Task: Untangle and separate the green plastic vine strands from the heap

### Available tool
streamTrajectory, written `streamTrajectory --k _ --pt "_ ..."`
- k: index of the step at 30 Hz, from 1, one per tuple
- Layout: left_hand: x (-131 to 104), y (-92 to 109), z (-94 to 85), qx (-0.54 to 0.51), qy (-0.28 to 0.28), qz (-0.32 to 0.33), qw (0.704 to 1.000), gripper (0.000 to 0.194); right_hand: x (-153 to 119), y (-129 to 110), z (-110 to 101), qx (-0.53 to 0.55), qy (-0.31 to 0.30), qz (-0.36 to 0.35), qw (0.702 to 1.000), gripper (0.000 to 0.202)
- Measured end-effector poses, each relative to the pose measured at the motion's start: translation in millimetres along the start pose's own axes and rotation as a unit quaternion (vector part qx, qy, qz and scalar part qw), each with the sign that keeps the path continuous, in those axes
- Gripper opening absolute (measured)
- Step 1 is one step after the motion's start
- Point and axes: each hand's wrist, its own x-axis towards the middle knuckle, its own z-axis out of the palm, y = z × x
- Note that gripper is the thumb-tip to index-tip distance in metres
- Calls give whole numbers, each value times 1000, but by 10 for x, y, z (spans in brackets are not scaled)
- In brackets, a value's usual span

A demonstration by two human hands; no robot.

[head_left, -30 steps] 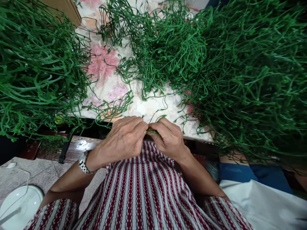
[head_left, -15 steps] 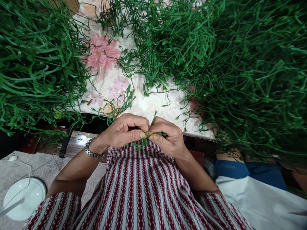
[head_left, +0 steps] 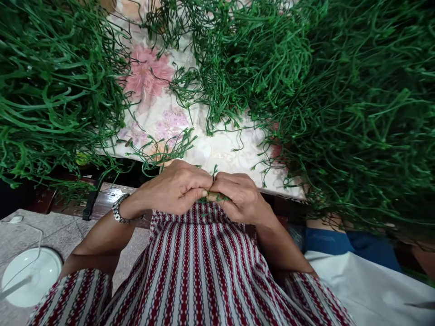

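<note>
the left hand [head_left: 179, 188] and the right hand [head_left: 239, 197] meet just over the near edge of a floral cloth [head_left: 217, 154], fingertips close together. both are pinching the green sprig [head_left: 215, 169] — the left with thumb pressed to forefinger, the right with thumb and curled fingers around it. the sprig sits between the two hands, in front of the shirt; one tip pokes up on the far side, and more bits show at the right thumb. how much of it lies hidden inside the fingers i cannot tell.

a small loose tangle [head_left: 170, 151] of stems lies on the cloth near its edge, just beyond the left hand. a large heap [head_left: 50, 90] of green stems fills the far left, another clump [head_left: 258, 68] lies far and in the middle, and a bigger, darker mass [head_left: 370, 113] covers the right side. a metal watch [head_left: 120, 209] circles the left wrist, and the striped shirt [head_left: 197, 271] fills the near middle — red and white.
</note>
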Motion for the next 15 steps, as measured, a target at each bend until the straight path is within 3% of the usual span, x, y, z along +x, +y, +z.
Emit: streamTrajectory --k 4,6,9,12,15 --pt "0 -21 -73 -118 -50 36 991 23 10 24 -3 105 1 -24 994 16" --pt "-15 -46 -67 -189 -47 38 980 24 5 40 -8 158 10 -22 987 15" --pt "-35 -89 -17 -257 28 -13 966 25 -6 46 -35 194 87 2 977 9" --pt "-25 -104 37 -248 100 -65 961 25 -4 24 -79 133 171 66 974 16" --pt "9 -79 63 -218 139 -77 963 23 15 3 -94 60 181 89 978 17"
